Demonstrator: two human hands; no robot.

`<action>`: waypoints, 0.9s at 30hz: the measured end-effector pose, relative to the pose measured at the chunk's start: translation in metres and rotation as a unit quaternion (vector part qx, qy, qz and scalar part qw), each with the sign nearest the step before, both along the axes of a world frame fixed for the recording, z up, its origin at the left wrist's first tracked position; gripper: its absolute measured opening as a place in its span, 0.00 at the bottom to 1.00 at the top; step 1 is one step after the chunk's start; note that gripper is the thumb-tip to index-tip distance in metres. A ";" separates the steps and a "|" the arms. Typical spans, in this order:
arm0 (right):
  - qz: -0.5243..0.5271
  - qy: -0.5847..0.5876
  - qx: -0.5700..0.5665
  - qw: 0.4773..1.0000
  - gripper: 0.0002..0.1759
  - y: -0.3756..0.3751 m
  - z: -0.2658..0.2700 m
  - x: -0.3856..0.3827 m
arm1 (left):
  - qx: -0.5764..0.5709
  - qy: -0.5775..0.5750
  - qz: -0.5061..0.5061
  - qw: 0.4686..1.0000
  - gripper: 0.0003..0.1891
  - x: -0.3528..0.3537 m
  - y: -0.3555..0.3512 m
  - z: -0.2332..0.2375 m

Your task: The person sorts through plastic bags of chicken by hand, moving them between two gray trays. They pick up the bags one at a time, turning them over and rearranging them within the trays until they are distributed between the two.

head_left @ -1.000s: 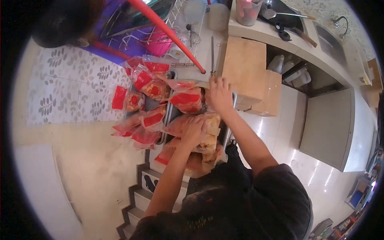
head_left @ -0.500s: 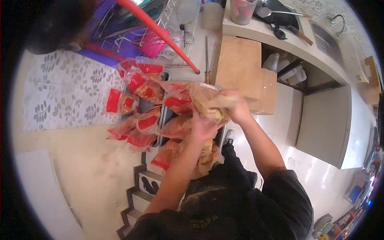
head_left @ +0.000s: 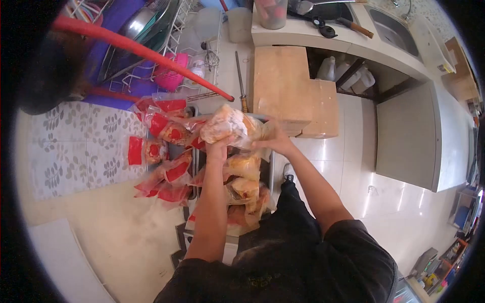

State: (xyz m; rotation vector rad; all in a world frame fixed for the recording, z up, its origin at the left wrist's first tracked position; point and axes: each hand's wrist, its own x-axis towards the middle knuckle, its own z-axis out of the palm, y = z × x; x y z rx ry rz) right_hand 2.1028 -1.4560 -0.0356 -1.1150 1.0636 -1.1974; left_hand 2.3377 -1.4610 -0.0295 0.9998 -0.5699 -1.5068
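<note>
My left hand (head_left: 218,150) grips the lower left side of a clear plastic bag (head_left: 230,125) with pale and orange-brown food in it. At the bag's right end my right hand (head_left: 277,140) is closed on the gathered plastic. The bag is held over a metal tray (head_left: 271,174), where several bags of yellowish food (head_left: 244,166) lie below my hands. Bags with red labels (head_left: 177,170) are packed on the left, and one with a red label (head_left: 135,150) sticks out over the patterned surface.
Cardboard boxes (head_left: 282,83) stand right of the tray, below a counter (head_left: 323,38) with a sink. A red pole (head_left: 151,53) slants across the upper left, before a wire rack (head_left: 177,43). A sharpening rod (head_left: 239,76) lies between rack and boxes. Stairs are below left.
The bag has moved left and turned, so its pale contents now show. My left hand has shifted left, and more yellowish bags are visible below. The camera view has shifted too.
</note>
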 end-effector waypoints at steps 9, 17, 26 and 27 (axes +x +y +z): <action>-0.057 0.360 0.016 0.931 0.43 0.013 -0.065 0.043 | 0.078 -0.121 -0.102 0.984 0.48 0.003 -0.010 -0.018; 0.033 0.202 0.068 0.976 0.39 0.000 -0.067 0.044 | 0.103 -0.135 -0.119 0.978 0.46 0.012 -0.013 0.009; -0.025 0.393 0.013 0.919 0.34 -0.008 -0.042 0.035 | -0.046 -0.380 -0.123 0.916 0.30 0.021 -0.014 -0.009; -0.062 0.383 -0.040 0.921 0.34 -0.001 -0.034 0.032 | -0.028 -0.368 -0.084 0.926 0.27 0.022 -0.012 -0.011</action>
